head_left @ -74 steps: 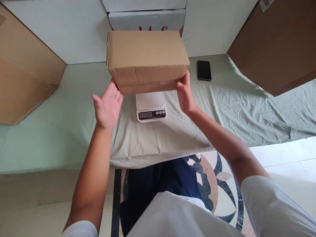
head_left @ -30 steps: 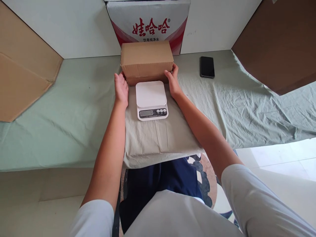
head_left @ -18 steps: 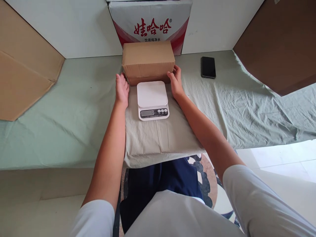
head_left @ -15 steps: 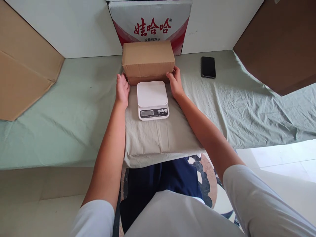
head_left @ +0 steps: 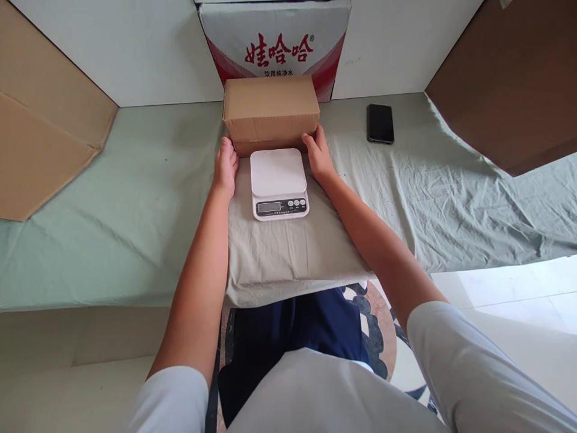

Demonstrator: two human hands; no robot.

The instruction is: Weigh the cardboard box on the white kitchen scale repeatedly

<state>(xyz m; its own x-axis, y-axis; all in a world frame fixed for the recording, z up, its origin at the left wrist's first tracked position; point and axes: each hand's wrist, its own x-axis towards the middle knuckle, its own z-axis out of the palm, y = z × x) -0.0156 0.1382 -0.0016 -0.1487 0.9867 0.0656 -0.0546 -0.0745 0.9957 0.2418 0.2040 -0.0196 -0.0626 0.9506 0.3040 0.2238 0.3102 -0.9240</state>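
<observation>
A closed brown cardboard box (head_left: 271, 101) sits on the cloth, directly behind a white digital kitchen scale (head_left: 278, 173). The scale's platform carries nothing, and its small display looks blank. My left hand (head_left: 225, 166) is against the lower left end of the box, its thumb up and its fingers slightly bent. At the opposite end my right hand (head_left: 319, 155) grips the lower right corner, thumb on the front face and fingers around the side. The box is held between both hands; the fingertips are partly hidden.
A white and red water carton (head_left: 277, 36) stands behind the box against the wall. A black phone (head_left: 380, 124) lies to the right on the green cloth (head_left: 135, 198). Large cardboard pieces flank both sides, one at left (head_left: 49, 114) and one at right (head_left: 509, 84).
My left hand has shifted slightly right, closer in against the box. My right hand has slid down a little on its corner. The box and scale have stayed in place.
</observation>
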